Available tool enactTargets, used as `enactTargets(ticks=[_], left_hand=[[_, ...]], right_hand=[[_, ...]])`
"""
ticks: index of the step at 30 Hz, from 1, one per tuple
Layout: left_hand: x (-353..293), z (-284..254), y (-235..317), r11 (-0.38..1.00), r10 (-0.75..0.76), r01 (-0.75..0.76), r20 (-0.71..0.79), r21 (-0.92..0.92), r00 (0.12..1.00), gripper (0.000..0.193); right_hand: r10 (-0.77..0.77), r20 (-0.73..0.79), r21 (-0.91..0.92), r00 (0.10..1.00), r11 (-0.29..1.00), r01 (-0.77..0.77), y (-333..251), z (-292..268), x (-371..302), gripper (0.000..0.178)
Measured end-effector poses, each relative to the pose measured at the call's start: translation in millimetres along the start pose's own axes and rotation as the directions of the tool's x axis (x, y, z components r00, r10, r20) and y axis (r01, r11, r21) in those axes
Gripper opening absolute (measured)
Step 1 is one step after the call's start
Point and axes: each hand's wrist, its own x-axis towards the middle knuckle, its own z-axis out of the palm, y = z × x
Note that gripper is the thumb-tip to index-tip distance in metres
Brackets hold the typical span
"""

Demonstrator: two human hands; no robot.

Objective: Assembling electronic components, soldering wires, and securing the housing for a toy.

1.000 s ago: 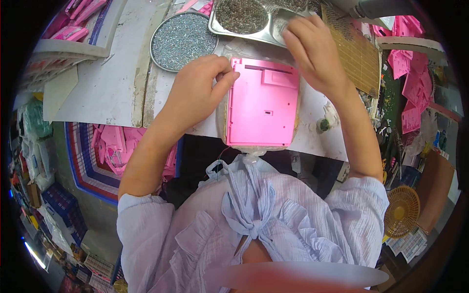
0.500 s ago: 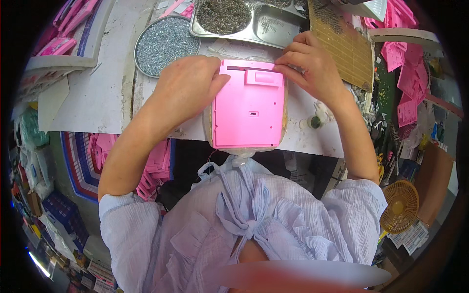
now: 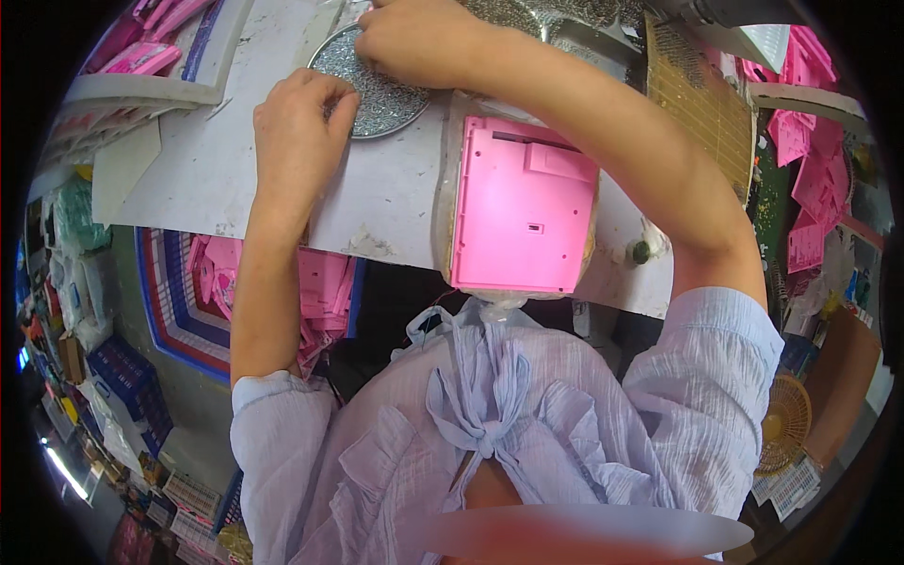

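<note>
A flat pink plastic housing lies on a padded, plastic-wrapped block at the table's front edge, and neither hand touches it. My right hand is stretched across to the left, over the far part of a round metal dish of small silver screws. Its fingers are curled, their tips partly hidden. My left hand is at the dish's left rim with its fingers drawn together. Whatever either hand may hold is too small or hidden to make out.
A divided metal tray with dark small parts stands behind the housing. To its right lies a bamboo mat. A small green-topped bottle sits near the front edge. Below left, a basket holds pink parts.
Both hands have let go of the pink housing's top edge and moved left to the screw dish. My right forearm now crosses above the housing's upper right corner. The view has shifted slightly left.
</note>
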Motion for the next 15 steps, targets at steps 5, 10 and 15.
enactTargets(ticks=[5,10,15], left_hand=[[-4.0,-2.3,1.9,0.989,-0.051,0.037,-0.096,-0.142,0.994,0.013],[-21.7,-12.7,58.9,0.961,0.081,-0.08,-0.01,-0.263,0.997,0.01],[-40.5,-11.7,121.5,0.861,0.289,-0.251,0.019,-0.442,0.957,0.006]], right_hand=[[0.025,-0.044,0.064,0.999,0.998,-0.022,0.7,-2.9,-1.4,0.019],[0.06,-0.07,0.03,0.996,0.998,-0.058,4.6,4.1,-4.2,0.021],[0.131,-0.106,0.133,0.986,0.984,-0.116,-0.6,20.2,13.7,0.02]])
